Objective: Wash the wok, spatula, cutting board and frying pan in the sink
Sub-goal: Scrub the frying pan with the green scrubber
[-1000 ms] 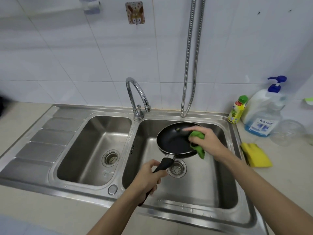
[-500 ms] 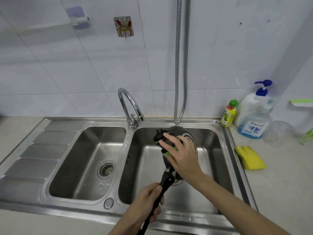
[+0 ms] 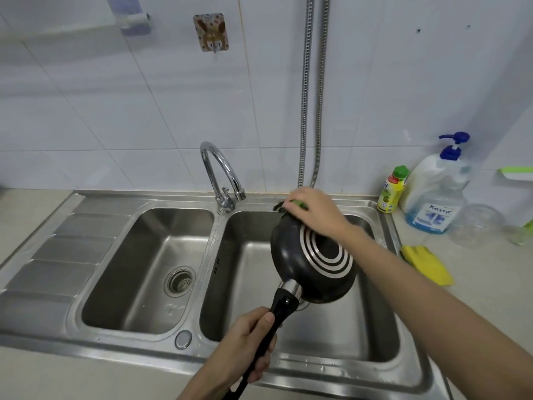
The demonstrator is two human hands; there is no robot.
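Left hand (image 3: 245, 339) grips handle, frying pan (image 3: 313, 264) flipped underside-up over right sink basin (image 3: 383, 336) so drips fall in; right hand (image 3: 314, 210) presses green scourer (image 3: 297, 204) on far rim.

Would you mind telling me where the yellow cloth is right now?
The yellow cloth lies on the beige countertop right of the steel double sink, in front of the blue-pump soap bottle.

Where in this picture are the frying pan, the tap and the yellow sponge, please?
frying pan (image 3: 323, 255): head view, on its ringed underside.
tap (image 3: 220, 166): head view, on the curved spout.
yellow sponge (image 3: 429, 265): head view, on its top face.
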